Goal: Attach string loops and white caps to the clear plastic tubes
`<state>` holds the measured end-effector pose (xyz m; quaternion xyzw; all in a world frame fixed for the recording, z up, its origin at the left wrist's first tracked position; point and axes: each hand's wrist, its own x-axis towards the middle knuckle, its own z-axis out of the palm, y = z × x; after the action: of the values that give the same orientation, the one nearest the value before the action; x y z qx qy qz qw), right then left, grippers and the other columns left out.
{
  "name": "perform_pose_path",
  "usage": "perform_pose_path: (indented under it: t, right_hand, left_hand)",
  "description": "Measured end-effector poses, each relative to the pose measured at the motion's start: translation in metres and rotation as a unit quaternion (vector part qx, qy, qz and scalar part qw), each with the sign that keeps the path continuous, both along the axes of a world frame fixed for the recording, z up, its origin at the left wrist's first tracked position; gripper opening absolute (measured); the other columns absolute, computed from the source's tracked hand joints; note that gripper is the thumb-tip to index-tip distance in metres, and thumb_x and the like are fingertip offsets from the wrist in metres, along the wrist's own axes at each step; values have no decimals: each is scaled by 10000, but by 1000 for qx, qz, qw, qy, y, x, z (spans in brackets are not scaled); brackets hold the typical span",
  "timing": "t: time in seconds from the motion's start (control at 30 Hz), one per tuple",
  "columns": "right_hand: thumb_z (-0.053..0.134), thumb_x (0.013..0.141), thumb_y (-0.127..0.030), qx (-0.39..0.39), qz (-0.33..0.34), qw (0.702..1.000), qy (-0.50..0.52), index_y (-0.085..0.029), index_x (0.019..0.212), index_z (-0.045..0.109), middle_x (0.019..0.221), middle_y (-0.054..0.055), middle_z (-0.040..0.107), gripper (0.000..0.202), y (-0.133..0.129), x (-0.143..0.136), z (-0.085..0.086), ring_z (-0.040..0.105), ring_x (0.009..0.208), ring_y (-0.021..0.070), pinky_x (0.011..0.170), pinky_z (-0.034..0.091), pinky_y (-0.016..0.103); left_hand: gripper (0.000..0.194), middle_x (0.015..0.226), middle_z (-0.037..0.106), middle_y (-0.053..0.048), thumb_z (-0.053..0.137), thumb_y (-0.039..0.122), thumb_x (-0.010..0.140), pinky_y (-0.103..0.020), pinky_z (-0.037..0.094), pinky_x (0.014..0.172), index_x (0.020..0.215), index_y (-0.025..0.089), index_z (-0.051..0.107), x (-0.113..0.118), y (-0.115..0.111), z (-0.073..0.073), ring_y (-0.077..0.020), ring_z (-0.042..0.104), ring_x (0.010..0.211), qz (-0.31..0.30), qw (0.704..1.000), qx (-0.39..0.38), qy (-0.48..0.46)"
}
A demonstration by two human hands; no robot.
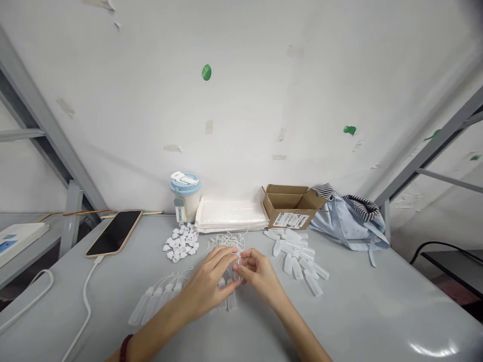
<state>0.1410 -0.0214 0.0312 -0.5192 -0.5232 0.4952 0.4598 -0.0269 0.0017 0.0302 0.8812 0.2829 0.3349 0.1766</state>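
A small translucent plastic bottle (237, 271) is held upright at the middle of the grey table. My left hand (209, 281) is closed on it, fingertips at its top and thumb low on its side. From the other side, my right hand (262, 276) pinches the same bottle between thumb and fingers. What sits at its top is partly hidden by fingers. Beside and beneath my left hand lies a row of bottles with white caps and strings (153, 304). Just beyond my hands is a pile of white strings (226, 240). Loose white caps (181, 244) are heaped to the left, uncapped bottles (296, 251) to the right.
Along the wall stand a blue-lidded cup (190, 198), a stack of white padded envelopes (232, 213), an open cardboard box (290, 218) and a light blue cloth bag (339, 221). A phone (115, 234) with a white charging cable (86, 296) lies at the left.
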Motion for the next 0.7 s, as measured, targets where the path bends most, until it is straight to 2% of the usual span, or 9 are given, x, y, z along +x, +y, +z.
perform_pose_path:
  t: [0.07, 0.13, 0.2, 0.37, 0.7]
  right_hand:
    - [612, 785, -385, -1, 69, 992, -103, -165, 848, 563, 609, -34, 571, 234, -1, 11, 6, 537, 550, 120, 536, 428, 234]
    - [541, 841, -348, -1, 132, 970, -204, -166, 788, 599, 602, -25, 589, 198, -3, 22, 12, 551, 576, 125, 573, 421, 235]
    - [506, 856, -300, -10, 155, 957, -246, -165, 749, 621, 614, -12, 610, 207, -4, 31, 16, 562, 593, 131, 583, 417, 235]
    - [530, 820, -232, -35, 161, 951, -261, -163, 761, 648, 582, -19, 601, 149, -4, 36, 13, 549, 558, 125, 549, 404, 220]
    - [603, 755, -181, -48, 172, 945, -276, -164, 777, 669, 584, -25, 601, 72, -3, 30, 8, 528, 562, 124, 522, 391, 208]
  left_hand:
    - [350, 1189, 580, -99, 596, 121, 785, -418, 465, 941, 1120, 199, 535, 1, -4, -1, -263, 487, 1151, 1, 1000, -14, 10]
    - [353, 1177, 586, -94, 619, 123, 758, -416, 467, 930, 1095, 198, 545, 2, -10, -2, -267, 493, 1133, -1, 999, -28, 30]
    - [379, 1163, 599, -84, 639, 126, 733, -427, 460, 930, 1094, 204, 548, 4, -15, -4, -272, 498, 1118, -9, 998, -39, 58]
    - [350, 1106, 631, -77, 635, 125, 697, -457, 444, 899, 1033, 194, 564, 9, -17, -3, -293, 511, 1074, -7, 991, -51, 122]
    - [341, 1070, 619, -74, 609, 123, 666, -438, 418, 907, 993, 201, 551, 10, -20, -6, -295, 488, 1093, -10, 986, -62, 153]
